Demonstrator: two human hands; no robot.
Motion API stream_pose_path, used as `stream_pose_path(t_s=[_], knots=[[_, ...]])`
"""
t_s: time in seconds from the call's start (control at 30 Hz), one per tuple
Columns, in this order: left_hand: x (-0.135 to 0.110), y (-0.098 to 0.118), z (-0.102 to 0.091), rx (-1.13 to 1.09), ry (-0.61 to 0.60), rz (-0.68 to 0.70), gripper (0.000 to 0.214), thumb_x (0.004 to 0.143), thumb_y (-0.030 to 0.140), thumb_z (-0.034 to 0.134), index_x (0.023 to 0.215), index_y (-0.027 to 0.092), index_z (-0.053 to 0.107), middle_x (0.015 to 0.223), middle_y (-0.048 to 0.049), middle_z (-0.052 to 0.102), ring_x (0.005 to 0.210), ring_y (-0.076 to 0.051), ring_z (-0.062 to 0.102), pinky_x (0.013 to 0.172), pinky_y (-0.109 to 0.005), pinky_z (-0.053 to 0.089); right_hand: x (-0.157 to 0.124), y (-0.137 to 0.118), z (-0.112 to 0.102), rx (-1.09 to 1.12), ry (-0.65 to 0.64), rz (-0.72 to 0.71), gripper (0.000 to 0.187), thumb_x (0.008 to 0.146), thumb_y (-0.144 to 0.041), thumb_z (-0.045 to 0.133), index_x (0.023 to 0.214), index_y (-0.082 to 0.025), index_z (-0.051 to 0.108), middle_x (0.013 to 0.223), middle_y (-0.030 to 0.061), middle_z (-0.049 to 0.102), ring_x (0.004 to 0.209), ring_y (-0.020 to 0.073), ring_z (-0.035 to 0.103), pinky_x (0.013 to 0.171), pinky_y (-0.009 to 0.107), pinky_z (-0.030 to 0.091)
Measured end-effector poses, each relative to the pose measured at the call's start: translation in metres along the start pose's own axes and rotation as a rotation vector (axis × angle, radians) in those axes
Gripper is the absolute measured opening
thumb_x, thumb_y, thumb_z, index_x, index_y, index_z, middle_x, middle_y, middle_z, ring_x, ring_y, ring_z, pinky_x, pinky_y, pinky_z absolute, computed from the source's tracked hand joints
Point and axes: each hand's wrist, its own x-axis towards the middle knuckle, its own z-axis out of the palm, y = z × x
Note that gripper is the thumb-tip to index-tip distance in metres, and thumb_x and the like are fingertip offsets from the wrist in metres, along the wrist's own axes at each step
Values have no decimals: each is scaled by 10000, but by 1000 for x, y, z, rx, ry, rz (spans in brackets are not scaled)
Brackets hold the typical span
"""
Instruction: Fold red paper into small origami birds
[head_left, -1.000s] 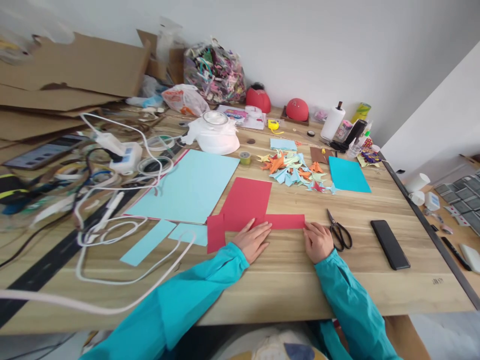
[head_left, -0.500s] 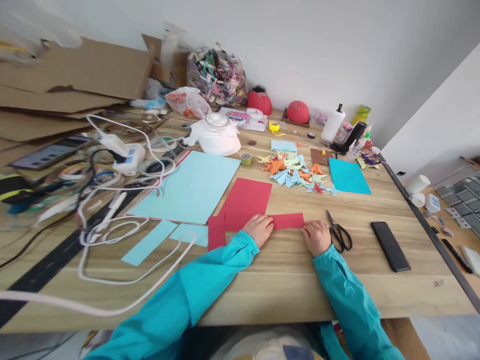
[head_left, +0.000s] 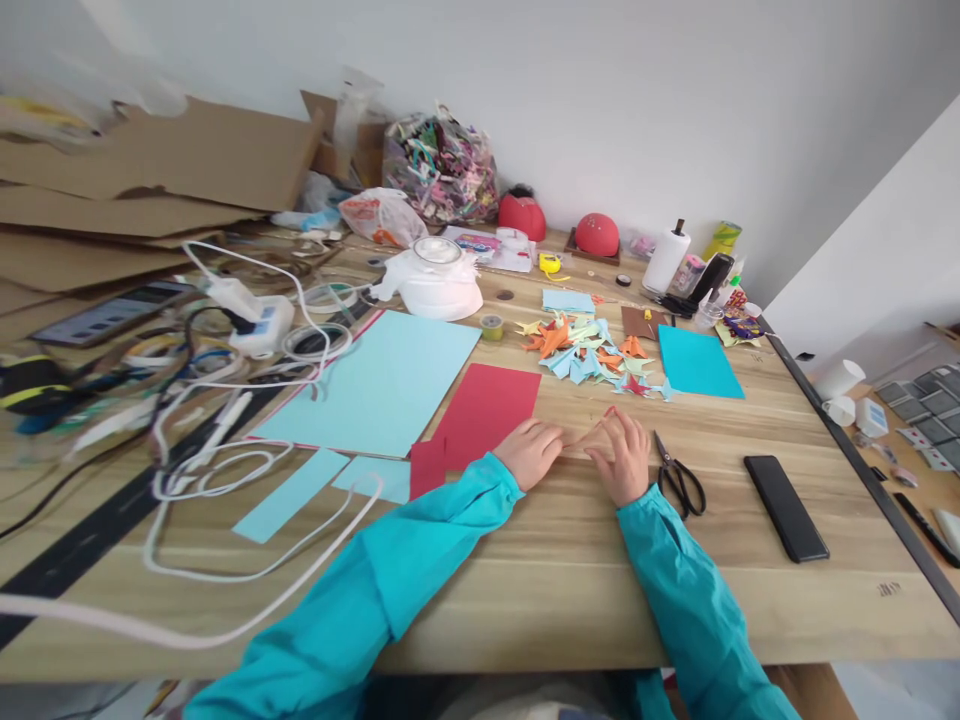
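Note:
A narrow red paper strip (head_left: 589,439) stretches between my hands, seen nearly edge-on, so most of its face is hidden. My left hand (head_left: 529,454) rests low on the table with its fingers on the strip's left end. My right hand (head_left: 624,456) is raised slightly, fingers bent, pinching the right end, where a red edge shows at the fingertips. Beside my left hand lie a larger red sheet (head_left: 495,400) and a small red piece (head_left: 427,470). Black-handled scissors (head_left: 681,482) lie just right of my right hand.
Folded paper cranes (head_left: 585,348) are heaped beyond my hands. A large light blue sheet (head_left: 375,375) and blue strips (head_left: 289,495) lie left, near a loose white cable (head_left: 262,575). A blue sheet (head_left: 700,362) and a black phone (head_left: 785,508) are to the right.
The red strip lay flat with its face visible; now its right end is lifted and curled leftward by my right hand. My left hand stays at the other end, shifted slightly right.

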Motion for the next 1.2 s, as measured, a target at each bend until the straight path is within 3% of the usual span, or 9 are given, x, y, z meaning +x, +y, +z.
stream_pose_path(t_s=[0.13, 0.23, 0.33, 0.47, 0.6, 0.73, 0.9, 1.03, 1.2], knots=[[7, 7, -3, 13, 16, -12, 358, 898, 112, 323, 829, 142, 674, 989, -87, 674, 930, -189, 599, 945, -416, 427, -2, -13, 0, -105, -19, -135, 151, 835, -254, 572, 965, -301, 632, 1199, 44, 577, 1205, 245, 412, 1043, 503, 193], [10, 13, -3, 41, 79, -4, 343, 893, 112, 336, 865, 141, 676, 1024, -86, 671, 937, -187, 598, 966, -429, 417, -4, -17, 3, -105, -38, -205, 127, 859, -186, 535, 869, -261, 636, 1013, 12, 667, 1094, 185, 509, 1061, 480, 147], [7, 19, 3, 82, 163, -12, 293, 882, 116, 379, 935, 130, 666, 1152, -91, 627, 998, -212, 577, 960, -452, 415, -5, -19, 6, -103, -48, -234, 141, 869, -170, 514, 895, -238, 635, 929, 10, 688, 1023, 162, 548, 1065, 451, 158], [-2, 22, 14, 65, 239, -5, 294, 878, 106, 383, 934, 133, 670, 1006, -76, 684, 955, -200, 592, 942, -420, 434, -5, -22, 7, -114, -76, -290, 190, 875, -158, 485, 971, -236, 629, 965, 16, 690, 1035, 175, 539, 1066, 439, 182], [-7, 20, 15, 29, 242, -63, 264, 869, 124, 413, 911, 151, 673, 1079, -70, 661, 1000, -214, 574, 968, -443, 408, -6, -27, 9, -128, -121, -312, 231, 877, -171, 462, 1035, -237, 618, 1002, 34, 681, 1052, 191, 527, 1066, 447, 186], [-7, 19, 12, -68, 208, -85, 303, 884, 117, 373, 1040, 137, 632, 1039, -59, 675, 972, -184, 580, 976, -402, 407, -4, -24, 8, -121, -142, -341, 241, 873, -172, 446, 1018, -240, 626, 1013, 32, 677, 1052, 183, 525, 1067, 427, 188], [-10, 7, 5, -29, 167, -85, 304, 884, 131, 380, 1026, 183, 643, 1118, -40, 651, 971, -188, 572, 944, -415, 405, 2, -4, -2, -141, -74, -307, 211, 841, -150, 476, 904, -246, 653, 902, 10, 694, 979, 178, 550, 1032, 412, 222], [-10, -2, 2, 77, 269, -31, 245, 852, 108, 442, 882, 178, 675, 1116, -18, 656, 915, -186, 574, 893, -412, 418, 3, 14, -7, -175, -48, -200, 181, 827, -159, 503, 873, -229, 664, 860, 21, 700, 941, 181, 571, 1009, 407, 250], [-8, -7, -2, 151, 362, -47, 193, 822, 99, 497, 815, 171, 676, 1078, -17, 674, 868, -181, 576, 854, -397, 434, 6, 11, -9, -202, 120, -81, 154, 808, -122, 512, 805, -188, 651, 780, 37, 708, 820, 173, 598, 914, 374, 343]])
